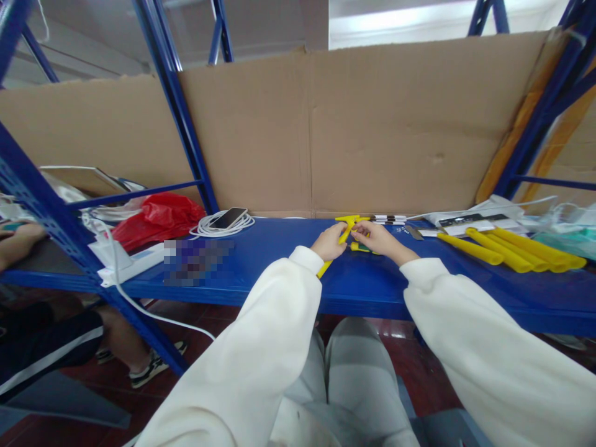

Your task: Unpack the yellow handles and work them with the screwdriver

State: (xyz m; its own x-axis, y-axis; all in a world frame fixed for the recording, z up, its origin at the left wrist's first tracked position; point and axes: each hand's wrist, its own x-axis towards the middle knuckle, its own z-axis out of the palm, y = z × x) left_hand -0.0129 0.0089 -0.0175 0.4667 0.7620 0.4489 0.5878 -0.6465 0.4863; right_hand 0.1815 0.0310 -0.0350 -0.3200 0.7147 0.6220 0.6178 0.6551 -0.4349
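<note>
A yellow T-shaped tool (346,234), perhaps a scraper, slants up from the shelf's front edge with its crosspiece at the far end. My left hand (329,243) is closed round its shaft. Close beside the crosspiece, my right hand (376,238) has its fingers pinched together; what they hold is too small to make out. Under the right hand lies a yellow and dark green handle (358,247), possibly a screwdriver's, partly covered by the fingers. Several black-and-white striped pieces (389,219) lie just behind that hand.
On the blue shelf (274,248), several yellow tubular handles (507,248) lie right, before white packets (475,214). Left are a phone (229,218) on a coiled white cable (205,231), a red bag (161,217) and a power strip (139,261). Cardboard (395,124) stands behind. Another person's hand (23,239) shows far left.
</note>
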